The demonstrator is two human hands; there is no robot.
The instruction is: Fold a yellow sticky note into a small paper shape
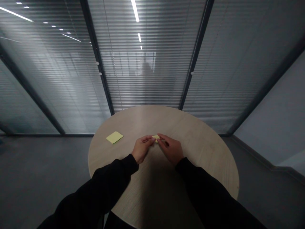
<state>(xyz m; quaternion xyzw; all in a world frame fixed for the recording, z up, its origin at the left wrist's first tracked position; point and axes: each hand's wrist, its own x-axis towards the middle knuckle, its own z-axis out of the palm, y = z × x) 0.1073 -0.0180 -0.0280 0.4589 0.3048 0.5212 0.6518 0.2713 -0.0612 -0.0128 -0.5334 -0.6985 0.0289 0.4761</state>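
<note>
Between my two hands is a small piece of yellow paper [156, 137], held up a little toward the far half of the round table. My left hand [142, 148] pinches its left end between thumb and fingers. On the other side, my right hand [171, 148] grips the right end with thumb and fingertips. The paper looks folded, but its exact shape is too small to make out. To the left, apart from both hands, a yellow sticky note pad [114, 137] lies flat on the table.
The round wooden table [202, 140] stands close to a glass partition with blinds [147, 86]. Dark frame posts divide the glass. A pale wall [278, 127] rises at the right, and grey floor [47, 168] surrounds the table.
</note>
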